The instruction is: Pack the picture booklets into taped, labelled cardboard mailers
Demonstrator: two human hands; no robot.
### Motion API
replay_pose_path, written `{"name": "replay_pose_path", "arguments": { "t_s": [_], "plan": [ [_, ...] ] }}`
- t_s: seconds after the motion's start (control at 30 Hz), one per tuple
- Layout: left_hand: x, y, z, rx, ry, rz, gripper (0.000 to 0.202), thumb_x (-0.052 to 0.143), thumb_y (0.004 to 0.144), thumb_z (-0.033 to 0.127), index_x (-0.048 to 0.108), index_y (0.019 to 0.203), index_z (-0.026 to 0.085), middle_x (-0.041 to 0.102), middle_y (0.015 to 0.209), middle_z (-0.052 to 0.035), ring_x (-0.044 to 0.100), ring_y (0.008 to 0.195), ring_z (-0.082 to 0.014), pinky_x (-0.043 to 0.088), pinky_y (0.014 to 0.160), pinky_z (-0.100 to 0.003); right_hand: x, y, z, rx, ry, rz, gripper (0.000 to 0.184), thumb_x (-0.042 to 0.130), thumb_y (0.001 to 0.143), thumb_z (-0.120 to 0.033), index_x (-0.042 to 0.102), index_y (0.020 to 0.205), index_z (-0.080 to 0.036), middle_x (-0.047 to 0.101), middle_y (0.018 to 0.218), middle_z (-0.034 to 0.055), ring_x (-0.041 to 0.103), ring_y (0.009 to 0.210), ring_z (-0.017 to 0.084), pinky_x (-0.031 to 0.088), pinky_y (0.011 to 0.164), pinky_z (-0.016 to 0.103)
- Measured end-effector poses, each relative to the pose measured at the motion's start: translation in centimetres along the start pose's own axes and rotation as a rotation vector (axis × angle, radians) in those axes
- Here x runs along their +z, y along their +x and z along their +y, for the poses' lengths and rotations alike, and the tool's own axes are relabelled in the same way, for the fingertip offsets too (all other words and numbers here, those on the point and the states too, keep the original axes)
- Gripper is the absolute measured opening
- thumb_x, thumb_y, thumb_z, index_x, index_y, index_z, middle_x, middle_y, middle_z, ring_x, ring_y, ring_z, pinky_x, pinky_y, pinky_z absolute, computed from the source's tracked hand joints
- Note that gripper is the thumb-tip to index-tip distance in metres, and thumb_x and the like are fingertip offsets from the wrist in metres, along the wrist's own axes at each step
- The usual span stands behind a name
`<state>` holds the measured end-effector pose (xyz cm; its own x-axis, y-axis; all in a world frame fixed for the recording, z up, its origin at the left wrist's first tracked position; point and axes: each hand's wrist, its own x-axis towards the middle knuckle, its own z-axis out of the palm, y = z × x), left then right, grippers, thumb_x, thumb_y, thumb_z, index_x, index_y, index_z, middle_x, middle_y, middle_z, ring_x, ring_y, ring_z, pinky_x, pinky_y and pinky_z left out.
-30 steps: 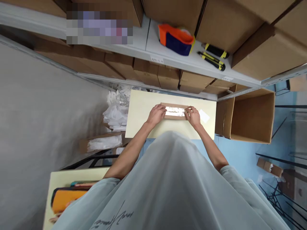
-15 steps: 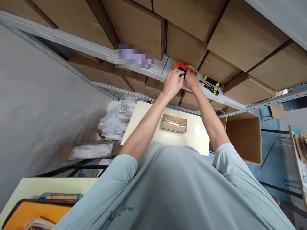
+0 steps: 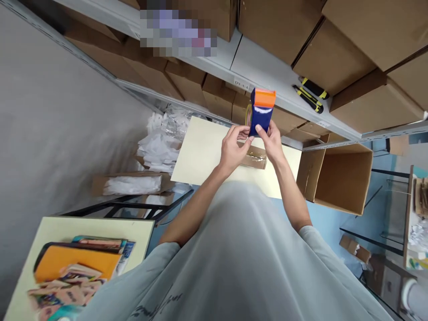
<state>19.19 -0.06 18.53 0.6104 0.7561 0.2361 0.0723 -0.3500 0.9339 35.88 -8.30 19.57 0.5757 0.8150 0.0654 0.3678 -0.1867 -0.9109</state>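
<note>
A blue tape dispenser (image 3: 261,117) with an orange top end is held up over the pale worktable (image 3: 194,154). Part of its yellowish tape roll (image 3: 248,116) shows on the left side. My right hand (image 3: 273,143) grips the dispenser's lower right, thumb across its blue face. At the lower left corner, the curved fingers and thumb of my left hand (image 3: 234,146) close on the same dispenser. Below my hands lies a small cardboard box (image 3: 257,158) with shiny clear tape along its top, partly hidden by the left hand.
Two yellow-and-black utility knives (image 3: 309,99) lie on the grey shelf (image 3: 257,58) among large cartons (image 3: 337,58). An open carton (image 3: 346,178) stands right of the worktable. White plastic packaging (image 3: 160,147) is piled left. A side table (image 3: 140,232) holds an orange folder (image 3: 76,261) and papers.
The tape dispenser has come off the shelf and down toward me, now upright between both hands. The utility knives stay on the shelf. My view has tilted lower.
</note>
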Motion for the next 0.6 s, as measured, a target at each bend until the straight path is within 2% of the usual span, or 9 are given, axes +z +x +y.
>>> {"name": "replay_pose_path", "arguments": {
  "t_s": [0.07, 0.13, 0.23, 0.33, 0.4, 0.47, 0.53, 0.6],
  "plan": [
    [-0.6, -2.9, 0.1, -0.015, 0.026, -0.004, 0.025, 0.07, 0.117, 0.049, 0.074, 0.13, 0.028, 0.079, 0.123, -0.0094, 0.082, 0.11, -0.0252, 0.073, 0.101, -0.042, 1.6, -4.5, -0.5, 0.082, 0.156, 0.009, 0.078, 0.06, 0.108, -0.09, 0.066, 0.152, -0.027, 0.08, 0.144, 0.0131, 0.077, 0.138, 0.032, 0.063, 0.126, 0.052],
    [-1.0, -5.2, -0.1, -0.02, 0.038, -0.012, 0.027, 0.069, 0.118, 0.053, 0.074, 0.126, 0.028, 0.079, 0.119, -0.0093, 0.081, 0.106, -0.0254, 0.073, 0.099, -0.043, 2.8, -7.5, -0.9, 0.157, 0.226, 0.007, 0.077, 0.063, 0.105, -0.091, 0.069, 0.15, -0.029, 0.08, 0.145, 0.0123, 0.077, 0.14, 0.032, 0.063, 0.127, 0.051],
    [-1.7, -7.5, -0.9, -0.035, 0.041, -0.07, 0.03, 0.067, 0.118, 0.056, 0.074, 0.127, 0.029, 0.08, 0.121, -0.01, 0.081, 0.105, -0.0259, 0.072, 0.099, -0.043, 3.7, -9.8, -0.7, 0.241, 0.292, -0.011, 0.074, 0.068, 0.101, -0.091, 0.072, 0.144, -0.03, 0.082, 0.145, 0.0108, 0.077, 0.142, 0.032, 0.062, 0.129, 0.051],
    [-2.5, -8.6, -1.4, -0.052, 0.069, -0.175, 0.03, 0.068, 0.117, 0.056, 0.075, 0.123, 0.029, 0.081, 0.119, -0.0096, 0.08, 0.105, -0.0269, 0.071, 0.099, -0.044, 4.2, -11.1, 0.0, 0.28, 0.345, 0.01, 0.077, 0.072, 0.096, -0.094, 0.075, 0.135, -0.028, 0.085, 0.138, 0.0106, 0.078, 0.137, 0.033, 0.062, 0.128, 0.052],
    [-3.5, -8.6, -1.3, -0.053, 0.07, -0.208, 0.029, 0.07, 0.115, 0.056, 0.077, 0.122, 0.028, 0.083, 0.116, -0.009, 0.08, 0.105, -0.0273, 0.071, 0.098, -0.045, 4.3, -12.0, 0.4, 0.276, 0.342, 0.02, 0.076, 0.073, 0.095, -0.094, 0.075, 0.132, -0.027, 0.086, 0.135, 0.0112, 0.079, 0.133, 0.034, 0.063, 0.126, 0.052],
    [-4.7, -7.8, -0.7, -0.076, 0.051, -0.177, 0.032, 0.071, 0.114, 0.056, 0.078, 0.129, 0.028, 0.083, 0.121, -0.0095, 0.081, 0.107, -0.0267, 0.07, 0.096, -0.043, 4.2, -12.9, 0.4, 0.25, 0.304, 0.005, 0.075, 0.072, 0.097, -0.093, 0.074, 0.134, -0.027, 0.085, 0.135, 0.0119, 0.079, 0.131, 0.034, 0.064, 0.123, 0.051],
    [-6.0, -6.2, 0.4, -0.109, 0.025, -0.118, 0.037, 0.07, 0.115, 0.057, 0.078, 0.138, 0.028, 0.082, 0.13, -0.0103, 0.081, 0.114, -0.0258, 0.069, 0.094, -0.039, 3.8, -13.8, 0.1, 0.221, 0.241, -0.016, 0.077, 0.069, 0.099, -0.095, 0.073, 0.136, -0.027, 0.084, 0.135, 0.0124, 0.078, 0.13, 0.033, 0.064, 0.12, 0.049],
    [-7.1, -4.2, 1.7, -0.109, 0.0, -0.096, 0.04, 0.072, 0.113, 0.058, 0.08, 0.137, 0.027, 0.082, 0.133, -0.0105, 0.081, 0.117, -0.0253, 0.067, 0.093, -0.036, 3.1, -14.6, -0.2, 0.201, 0.18, -0.039, 0.08, 0.068, 0.099, -0.096, 0.072, 0.137, -0.026, 0.083, 0.133, 0.0126, 0.077, 0.126, 0.033, 0.065, 0.115, 0.048]
  ]
}}
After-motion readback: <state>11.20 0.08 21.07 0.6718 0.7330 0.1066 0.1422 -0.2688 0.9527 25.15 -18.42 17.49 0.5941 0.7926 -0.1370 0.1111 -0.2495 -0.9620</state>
